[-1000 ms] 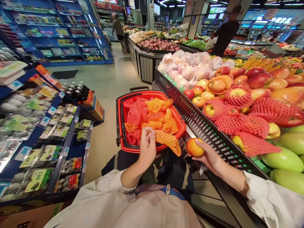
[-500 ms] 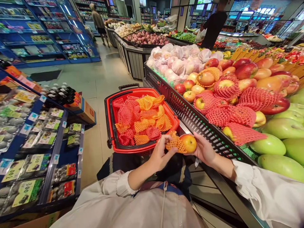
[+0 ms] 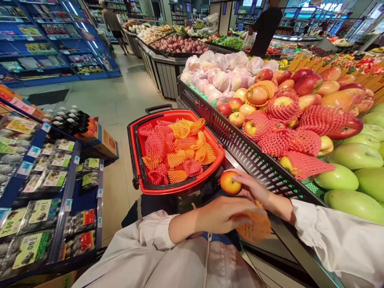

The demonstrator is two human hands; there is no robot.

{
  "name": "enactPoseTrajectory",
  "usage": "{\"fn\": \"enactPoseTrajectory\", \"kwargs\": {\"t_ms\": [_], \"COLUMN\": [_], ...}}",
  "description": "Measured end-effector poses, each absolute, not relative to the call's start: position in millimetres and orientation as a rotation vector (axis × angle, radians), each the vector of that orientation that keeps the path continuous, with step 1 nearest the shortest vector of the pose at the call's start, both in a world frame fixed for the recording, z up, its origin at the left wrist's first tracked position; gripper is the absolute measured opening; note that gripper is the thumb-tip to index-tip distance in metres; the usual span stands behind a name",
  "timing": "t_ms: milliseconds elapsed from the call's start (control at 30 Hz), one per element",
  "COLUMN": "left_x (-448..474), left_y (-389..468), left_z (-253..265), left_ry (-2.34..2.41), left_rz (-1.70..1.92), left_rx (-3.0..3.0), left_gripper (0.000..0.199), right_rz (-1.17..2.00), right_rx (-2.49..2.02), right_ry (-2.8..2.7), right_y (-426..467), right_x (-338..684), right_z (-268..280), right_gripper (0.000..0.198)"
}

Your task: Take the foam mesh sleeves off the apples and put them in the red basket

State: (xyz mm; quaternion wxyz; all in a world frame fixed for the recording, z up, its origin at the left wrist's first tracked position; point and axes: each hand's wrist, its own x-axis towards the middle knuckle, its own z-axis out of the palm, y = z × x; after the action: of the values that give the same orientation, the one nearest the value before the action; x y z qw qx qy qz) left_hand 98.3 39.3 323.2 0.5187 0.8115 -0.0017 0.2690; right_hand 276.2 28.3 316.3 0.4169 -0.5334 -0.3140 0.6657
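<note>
My right hand [image 3: 254,188] grips a bare red-and-yellow apple [image 3: 230,182] at its right side, beside the black slatted edge of the fruit stand. Lower down, my left hand [image 3: 223,214] reaches across in front of me. Its fingers are closed on an orange foam fruit net [image 3: 255,226], which is smeared by motion and off the apple. Just left of the apple stands a red shopping basket [image 3: 221,160], filled with several orange and pink foam nets [image 3: 177,159].
The fruit stand [image 3: 237,158] on the right holds wrapped apples [image 3: 220,62], mangoes [image 3: 309,86] and green fruit [image 3: 354,204]. Left are packaged goods [image 3: 42,210] on a rack and a carton of bottles [image 3: 99,140]. Two people [image 3: 265,30] are farther back.
The orange net has come off the apple. My left hand has carried it right and down, while my right hand keeps the apple, slightly farther left.
</note>
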Motion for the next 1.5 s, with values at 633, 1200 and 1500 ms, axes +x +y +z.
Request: {"fn": "enactPoseTrajectory", "kwargs": {"t_ms": [633, 1200, 1500], "left_x": [121, 116, 119], "left_y": [20, 27, 35], "left_z": [248, 233, 232], "left_ry": [0.680, 0.695, 0.773], "left_rz": [0.807, 1.142, 1.188], "left_rx": [0.672, 0.672, 0.413], "left_gripper": [0.076, 0.078, 0.077], "right_rz": [1.007, 0.772, 1.729], "right_rx": [-1.399, -1.216, -1.122], "right_ry": [-1.699, -1.768, -1.062], "right_y": [24, 24, 34], "right_x": [286, 282, 278], "right_z": [299, 314, 314], "right_gripper": [0.034, 0.016, 0.047]}}
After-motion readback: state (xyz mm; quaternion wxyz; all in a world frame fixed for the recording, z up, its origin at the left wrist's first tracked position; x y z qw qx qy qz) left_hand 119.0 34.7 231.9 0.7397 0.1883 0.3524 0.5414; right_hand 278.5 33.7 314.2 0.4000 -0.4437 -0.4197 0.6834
